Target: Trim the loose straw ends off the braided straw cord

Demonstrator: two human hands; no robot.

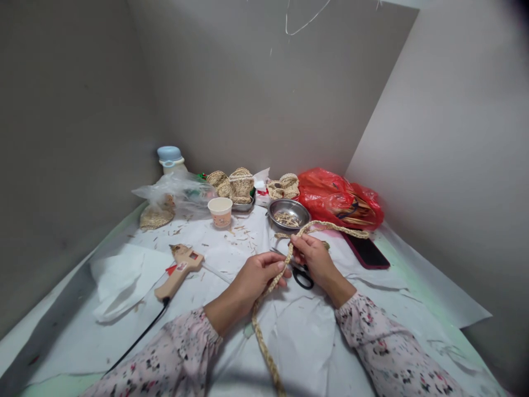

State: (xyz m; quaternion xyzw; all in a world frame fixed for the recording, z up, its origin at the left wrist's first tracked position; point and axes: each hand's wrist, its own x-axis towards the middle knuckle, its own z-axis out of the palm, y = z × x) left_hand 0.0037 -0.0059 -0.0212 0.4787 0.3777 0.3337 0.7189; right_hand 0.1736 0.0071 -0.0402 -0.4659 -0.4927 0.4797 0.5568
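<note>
A long braided straw cord (264, 347) runs from the front edge of the table up through both hands. My left hand (258, 278) pinches it between thumb and fingers near the middle of the view. A little farther along, my right hand (314, 258) grips the same braid. Past that hand the cord bends to the right, and its end lies near a phone. Black-handled scissors (303, 278) rest on the white paper just under the hands, their blades partly hidden.
A glue gun (181, 273) with a black cable lies left. Behind stand a paper cup (220, 212), a metal bowl (288, 214) with straw scraps, woven straw pieces (241, 186), a red plastic bag (330, 193) and a bottle (171, 159). A phone (367, 251) lies right.
</note>
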